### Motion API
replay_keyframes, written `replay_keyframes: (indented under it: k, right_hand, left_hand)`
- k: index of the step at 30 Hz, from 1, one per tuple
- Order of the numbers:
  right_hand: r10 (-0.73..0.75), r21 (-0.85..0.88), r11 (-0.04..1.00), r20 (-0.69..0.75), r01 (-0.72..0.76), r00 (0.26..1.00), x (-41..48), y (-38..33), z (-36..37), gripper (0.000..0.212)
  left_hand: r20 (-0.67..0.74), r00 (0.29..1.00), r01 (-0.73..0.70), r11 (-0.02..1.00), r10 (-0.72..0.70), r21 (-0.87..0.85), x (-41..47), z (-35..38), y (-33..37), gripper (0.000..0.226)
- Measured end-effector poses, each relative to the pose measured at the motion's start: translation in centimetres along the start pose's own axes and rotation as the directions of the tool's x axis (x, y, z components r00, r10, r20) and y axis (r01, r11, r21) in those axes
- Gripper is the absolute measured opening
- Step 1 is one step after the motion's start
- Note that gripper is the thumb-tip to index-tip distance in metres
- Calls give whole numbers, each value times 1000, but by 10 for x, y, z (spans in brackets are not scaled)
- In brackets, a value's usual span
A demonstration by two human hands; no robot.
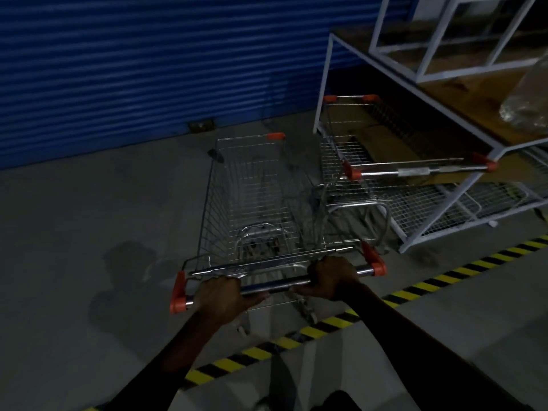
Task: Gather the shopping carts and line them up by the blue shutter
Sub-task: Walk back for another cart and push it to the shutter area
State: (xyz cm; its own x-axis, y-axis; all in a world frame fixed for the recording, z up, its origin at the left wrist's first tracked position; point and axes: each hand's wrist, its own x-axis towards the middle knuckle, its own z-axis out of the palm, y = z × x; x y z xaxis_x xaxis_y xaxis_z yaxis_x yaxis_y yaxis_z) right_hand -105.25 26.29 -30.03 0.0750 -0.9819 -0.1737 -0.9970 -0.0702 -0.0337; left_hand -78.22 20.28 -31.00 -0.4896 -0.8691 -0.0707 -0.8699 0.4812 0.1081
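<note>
The blue shutter (133, 69) fills the left and the back of the scene, and the bare floor (74, 203) before it is left open as the place where a row can be formed. The left hand (221, 295) is clenched around the handle bar (275, 284) of the near cart (252, 209), close to its left orange end cap; an overhand grip is taken, judged to give steering as well as push. The right hand (332, 277) is wrapped around the same bar near its right end, so that the two hands are set wide apart and the cart can be kept straight. The cart's nose is pointed at the shutter, and its wheels are placed beyond the yellow-and-black floor stripe (296, 336). Just beside it on the right, a second cart (370, 149) is parked facing the same way, partly tucked under the white-framed desk (444, 93). The near cart is judged to be steered alongside it, so that the line is begun by the shutter
</note>
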Motion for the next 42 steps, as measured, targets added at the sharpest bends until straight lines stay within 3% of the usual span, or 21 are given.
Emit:
replay_keyframes:
  k: [5, 9, 12, 15, 22, 32, 37, 42]
  right_hand:
    - [-25, -20, 1000, -23, 24, 999, 43, 14, -9, 97]
    - [-56, 3, 998, -74, 56, 996, 77, 41, -6, 117]
    - [-63, -14, 998, -55, 63, 996, 103, 65, -10, 101]
    - [-96, 9, 995, -24, 97, 995, 128, 87, -22, 87]
    - [-170, 19, 985, -39, 171, 985, 167, 121, -30, 86]
    - [-200, -9, 980, -52, 200, 978, 173, 127, -23, 88]
    - [-192, 26, 981, -20, 192, 981, 163, 121, -23, 86]
    - [-159, 20, 987, 17, 159, 987, 139, 106, -20, 91]
  left_hand:
    - [-3, 999, 40, 999, -41, -35, 36, -3, -12, 100]
    - [-5, 994, 108, 993, -108, 44, 70, -1, -2, 96]
    - [-13, 984, 180, 981, -180, 79, 94, 7, 5, 89]
    - [-76, 985, 164, 983, -158, 82, 118, 8, 15, 94]
    - [-20, 969, 245, 969, -245, 36, 153, -8, 31, 93]
    - [6, 971, 236, 970, -237, 64, 158, -8, 35, 91]
    - [-78, 965, 253, 966, -249, 42, 144, -6, 35, 106]
    - [-87, 964, 252, 968, -251, -2, 121, -5, 31, 105]
